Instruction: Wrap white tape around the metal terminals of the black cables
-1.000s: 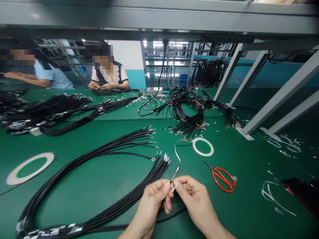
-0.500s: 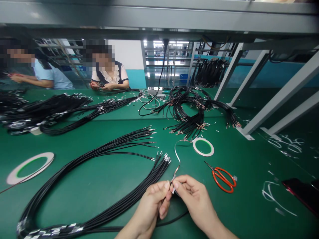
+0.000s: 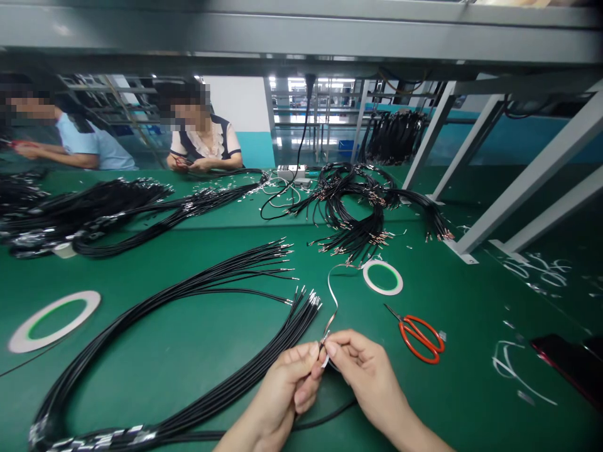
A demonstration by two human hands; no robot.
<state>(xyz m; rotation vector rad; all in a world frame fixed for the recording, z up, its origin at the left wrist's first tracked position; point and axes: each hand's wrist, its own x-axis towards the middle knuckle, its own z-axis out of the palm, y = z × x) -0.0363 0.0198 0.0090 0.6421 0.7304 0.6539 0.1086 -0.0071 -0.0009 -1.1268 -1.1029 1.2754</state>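
My left hand (image 3: 287, 386) is closed in a pinch on the end of a black cable (image 3: 330, 414), whose length runs below both hands. At the same tip, my right hand (image 3: 362, 376) pinches a narrow strip of tape (image 3: 331, 290), silvery white to copper in colour. The strip curves back to a tape roll (image 3: 384, 292) with a green-edged core. Between the fingertips a white bit of backing shows; the exact contact there is partly hidden. Left of my hands a bundle of black cables (image 3: 245, 369) with bare metal ends lies looped on the green table.
Orange-handled scissors (image 3: 406, 321) lie to the right. A second tape roll (image 3: 21, 345) is at far left. Coiled cables (image 3: 377, 223) and a cable heap (image 3: 108, 201) are behind. Metal struts (image 3: 527, 182) rise at right. Two people (image 3: 207, 141) sit across the table.
The view has shifted slightly. Both hands stay together at the cable tip, with the fingers barely moved; a little more of the white backing shows beneath them.
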